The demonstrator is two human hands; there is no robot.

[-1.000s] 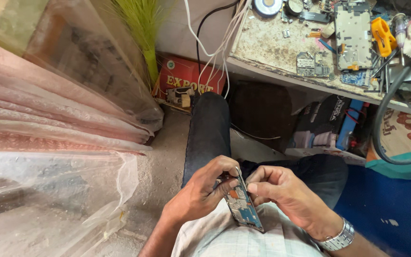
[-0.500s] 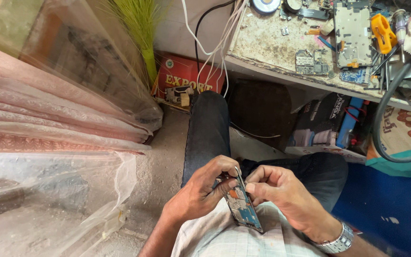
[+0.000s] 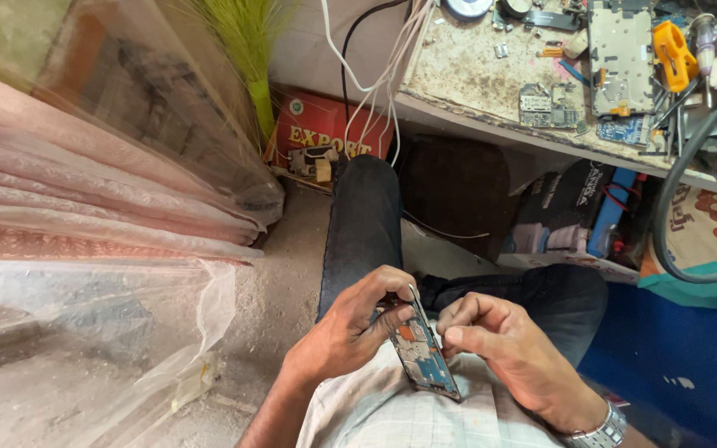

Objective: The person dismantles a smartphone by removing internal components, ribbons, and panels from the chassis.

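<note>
Barely shifted, both hands (image 3: 350, 332) (image 3: 499, 348) hide the opened phone's (image 3: 421, 353) edges.

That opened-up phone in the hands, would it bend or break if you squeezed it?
The opened phone probably stays stiff, since it looks like a flat, rigid slab. It seems light: the left hand holds it up by its edge with fingers alone. It is likely fragile, because its small inner parts lie bare, where the right hand pinches close beside them.
</note>
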